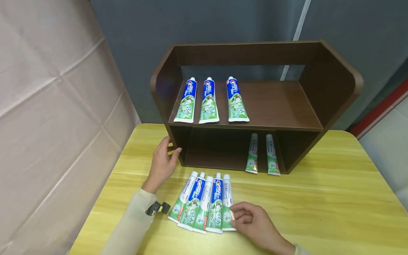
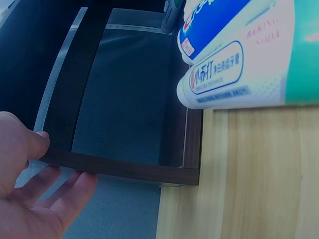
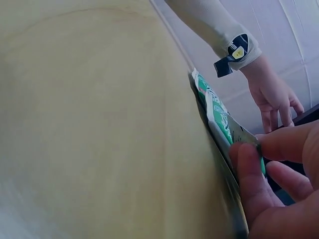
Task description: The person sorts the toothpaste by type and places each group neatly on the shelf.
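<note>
My left hand [image 1: 163, 161] grips the left side panel of a dark brown two-tier shelf [image 1: 280, 102], thumb on one face and fingers on the other in the left wrist view. In front of the shelf, several toothpaste tubes lie fanned on the table, white-green alternating with blue-green. My right hand [image 1: 253, 223] pinches the rightmost white-green toothpaste tube [image 1: 227, 198] by its lower right edge. In the right wrist view, thumb and fingers [image 3: 249, 164] meet at that tube's edge. Nearest the left wrist is the leftmost white-green tube [image 1: 183, 198].
Three blue-green toothpaste tubes [image 1: 208, 101] lie on the upper tier, towards its left. Two white-green tubes [image 1: 253, 154] lie at the right of the lower tier. The yellow wooden table [image 1: 334, 198] extends right of the shelf; a pale fabric wall [image 1: 63, 141] stands at the left.
</note>
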Demonstrator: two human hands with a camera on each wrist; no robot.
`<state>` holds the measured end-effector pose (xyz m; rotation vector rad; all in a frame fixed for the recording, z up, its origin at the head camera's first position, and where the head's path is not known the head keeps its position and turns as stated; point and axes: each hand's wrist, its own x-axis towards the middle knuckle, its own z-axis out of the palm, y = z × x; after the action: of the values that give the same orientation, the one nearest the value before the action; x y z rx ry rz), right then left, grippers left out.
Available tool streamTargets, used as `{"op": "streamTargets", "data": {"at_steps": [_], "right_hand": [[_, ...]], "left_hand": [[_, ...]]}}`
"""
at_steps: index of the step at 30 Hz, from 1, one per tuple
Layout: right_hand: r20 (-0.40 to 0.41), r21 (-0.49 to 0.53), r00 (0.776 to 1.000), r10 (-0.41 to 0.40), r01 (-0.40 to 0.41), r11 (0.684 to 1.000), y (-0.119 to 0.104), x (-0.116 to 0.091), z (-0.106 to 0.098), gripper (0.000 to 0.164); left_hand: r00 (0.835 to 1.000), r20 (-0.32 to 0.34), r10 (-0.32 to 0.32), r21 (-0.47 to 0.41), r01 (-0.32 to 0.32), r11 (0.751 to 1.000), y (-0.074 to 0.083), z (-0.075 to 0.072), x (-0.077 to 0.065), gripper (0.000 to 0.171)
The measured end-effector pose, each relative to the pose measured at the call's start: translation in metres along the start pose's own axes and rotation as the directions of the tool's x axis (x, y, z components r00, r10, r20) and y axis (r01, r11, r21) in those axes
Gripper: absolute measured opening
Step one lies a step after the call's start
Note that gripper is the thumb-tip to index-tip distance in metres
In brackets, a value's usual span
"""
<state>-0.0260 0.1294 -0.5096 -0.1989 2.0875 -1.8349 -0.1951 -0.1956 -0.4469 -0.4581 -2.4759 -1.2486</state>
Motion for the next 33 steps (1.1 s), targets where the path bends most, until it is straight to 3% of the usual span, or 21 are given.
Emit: {"op": "streamTargets", "data": {"at_steps": [4, 10, 19, 26, 33], "right_hand": [[-0.011, 0.001, 1.000, -0.023, 0.023, 1.000, 0.000, -0.001, -0.002, 0.036], [-0.018, 0.037, 1.000, -0.007, 0.008, 0.999, -0.002, -0.003, -0.003, 0.037], [0.005, 0.089, 0.999, -0.053, 0.053, 0.995, -0.006, -0.006, -0.007, 0.038], [0.000, 0.069, 0.999, -0.036, 0.036, 0.997, -0.008, -0.006, -0.010, 0.039], [-0.014, 0.030, 0.996, -0.089, 0.090, 0.996, -0.011, -0.002, -0.011, 0.037]], "left_hand": [[1.000, 0.004, -0.002, -0.005, 0.002, 1.000, 0.001, 0.000, 0.000, 0.048], [1.000, 0.001, -0.009, -0.006, 0.009, 1.000, 0.001, 0.000, -0.001, 0.049], [1.000, 0.001, 0.006, -0.004, -0.006, 1.000, 0.000, 0.001, 0.000, 0.050], [1.000, -0.002, 0.021, -0.001, -0.021, 1.000, 0.000, 0.001, 0.001, 0.049], [1.000, 0.003, -0.001, -0.018, 0.001, 1.000, 0.000, 0.000, 0.001, 0.049]]}}
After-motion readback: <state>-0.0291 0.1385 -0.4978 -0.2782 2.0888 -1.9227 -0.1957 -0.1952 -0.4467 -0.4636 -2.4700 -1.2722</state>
